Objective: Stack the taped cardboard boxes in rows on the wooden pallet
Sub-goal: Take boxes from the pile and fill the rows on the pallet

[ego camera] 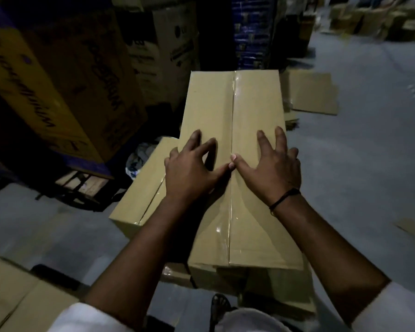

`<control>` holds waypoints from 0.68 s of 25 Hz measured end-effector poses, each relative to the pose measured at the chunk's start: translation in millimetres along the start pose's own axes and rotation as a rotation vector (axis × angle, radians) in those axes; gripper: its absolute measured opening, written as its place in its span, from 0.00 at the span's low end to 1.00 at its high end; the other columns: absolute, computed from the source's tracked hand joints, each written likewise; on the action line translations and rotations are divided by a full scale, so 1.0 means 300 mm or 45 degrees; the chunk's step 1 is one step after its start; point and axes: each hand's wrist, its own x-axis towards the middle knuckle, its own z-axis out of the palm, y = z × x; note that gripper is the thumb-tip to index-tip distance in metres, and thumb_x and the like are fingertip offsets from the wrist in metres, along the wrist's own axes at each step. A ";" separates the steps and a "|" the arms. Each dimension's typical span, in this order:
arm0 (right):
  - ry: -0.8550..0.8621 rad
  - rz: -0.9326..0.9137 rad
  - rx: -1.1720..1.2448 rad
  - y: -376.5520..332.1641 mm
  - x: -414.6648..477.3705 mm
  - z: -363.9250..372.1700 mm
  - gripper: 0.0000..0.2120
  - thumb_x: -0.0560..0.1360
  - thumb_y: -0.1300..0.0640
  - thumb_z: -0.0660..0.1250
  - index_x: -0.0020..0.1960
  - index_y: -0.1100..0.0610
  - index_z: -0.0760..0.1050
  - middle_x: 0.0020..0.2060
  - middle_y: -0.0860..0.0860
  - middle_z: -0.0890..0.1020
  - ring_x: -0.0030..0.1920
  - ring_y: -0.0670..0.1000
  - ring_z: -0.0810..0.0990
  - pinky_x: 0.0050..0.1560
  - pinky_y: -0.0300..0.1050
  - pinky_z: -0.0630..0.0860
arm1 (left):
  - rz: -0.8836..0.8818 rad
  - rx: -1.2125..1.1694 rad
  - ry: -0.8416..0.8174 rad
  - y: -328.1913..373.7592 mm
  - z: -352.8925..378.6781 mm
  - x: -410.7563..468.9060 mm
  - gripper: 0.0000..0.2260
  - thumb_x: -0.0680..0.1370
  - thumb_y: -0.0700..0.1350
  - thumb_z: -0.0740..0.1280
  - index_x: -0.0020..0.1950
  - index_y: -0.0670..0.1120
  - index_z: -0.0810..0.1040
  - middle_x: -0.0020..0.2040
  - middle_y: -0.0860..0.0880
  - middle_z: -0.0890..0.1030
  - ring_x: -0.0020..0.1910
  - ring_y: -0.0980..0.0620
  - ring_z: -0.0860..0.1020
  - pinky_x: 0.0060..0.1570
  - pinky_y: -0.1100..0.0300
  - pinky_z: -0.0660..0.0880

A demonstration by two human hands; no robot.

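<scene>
A long brown cardboard box [254,104] with clear tape down its middle seam lies in front of me, on top of other boxes. My left hand [192,168] rests flat on its top, left of the seam, fingers spread. On the right side of the seam lies my right hand [271,164], also flat with fingers apart; the two thumbs meet at the tape. A second taped box [141,188] sits lower, to the left. Another box [261,279] shows under the top one. No wooden pallet can be made out under these boxes.
Tall printed cartons [65,75] are stacked at the left on a pallet [82,183]. Flattened cardboard [312,92] lies on the grey floor at the right. More boxes [379,22] stand far back right, and a carton [12,291] at the bottom left. My sandalled foot [219,303] is below.
</scene>
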 end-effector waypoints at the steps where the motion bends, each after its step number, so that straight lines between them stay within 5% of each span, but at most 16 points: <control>1: 0.008 -0.057 0.031 -0.045 -0.044 -0.028 0.44 0.73 0.23 0.57 0.82 0.44 0.56 0.83 0.51 0.50 0.75 0.65 0.61 0.70 0.60 0.69 | -0.040 0.034 0.048 -0.014 -0.061 -0.052 0.39 0.68 0.80 0.61 0.76 0.64 0.70 0.82 0.56 0.61 0.73 0.36 0.69 0.68 0.38 0.69; 7: -0.044 -0.403 0.260 -0.332 -0.393 -0.036 0.41 0.74 0.25 0.57 0.81 0.44 0.58 0.82 0.52 0.53 0.76 0.66 0.61 0.71 0.60 0.67 | -0.329 0.235 0.270 -0.178 -0.400 -0.491 0.40 0.67 0.81 0.59 0.75 0.65 0.70 0.81 0.57 0.63 0.72 0.41 0.69 0.66 0.41 0.67; 17: -0.542 -1.071 0.570 -0.783 -1.103 0.030 0.40 0.75 0.26 0.57 0.81 0.42 0.56 0.82 0.49 0.52 0.77 0.62 0.59 0.71 0.61 0.66 | -1.095 0.641 0.447 -0.350 -0.782 -1.365 0.39 0.69 0.80 0.60 0.76 0.63 0.70 0.81 0.55 0.62 0.72 0.39 0.69 0.68 0.40 0.68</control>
